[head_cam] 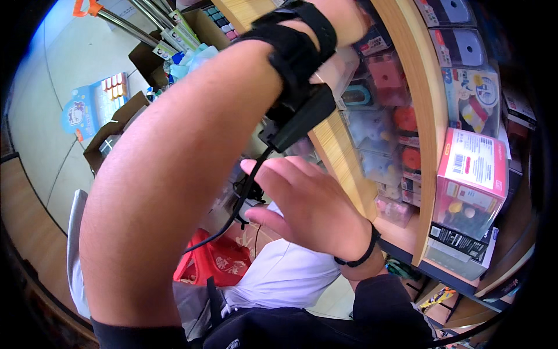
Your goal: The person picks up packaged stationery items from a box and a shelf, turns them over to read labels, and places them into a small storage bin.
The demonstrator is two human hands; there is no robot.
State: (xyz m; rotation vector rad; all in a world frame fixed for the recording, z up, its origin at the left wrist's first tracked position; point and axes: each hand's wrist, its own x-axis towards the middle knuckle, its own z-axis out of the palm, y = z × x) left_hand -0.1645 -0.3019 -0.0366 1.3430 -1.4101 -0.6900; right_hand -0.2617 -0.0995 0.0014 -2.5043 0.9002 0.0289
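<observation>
My left hand (344, 19) is at the top of the view by the wooden shelf, beside clear-packaged goods. Its fingers are mostly out of sight, so its grip cannot be made out. Black straps hold a black device (305, 113) on the left wrist, and a cable (239, 205) runs down from it. Lower down, my right hand (301, 200) is behind the cable, thumb and forefinger apart, with nothing visible between them. A thin black band (370, 248) circles the right wrist. The shelf upright (425, 109) stands to the right of both hands.
Shelves hold a pink boxed item (386, 78), red boxed items (405, 118) and pale violet boxed items (462, 48). A pink-and-clear box (471, 174) stands at right. Below lies a red bag (218, 257). Cardboard boxes (150, 61), metal poles (130, 28) and a blue display box (83, 113) occupy the left.
</observation>
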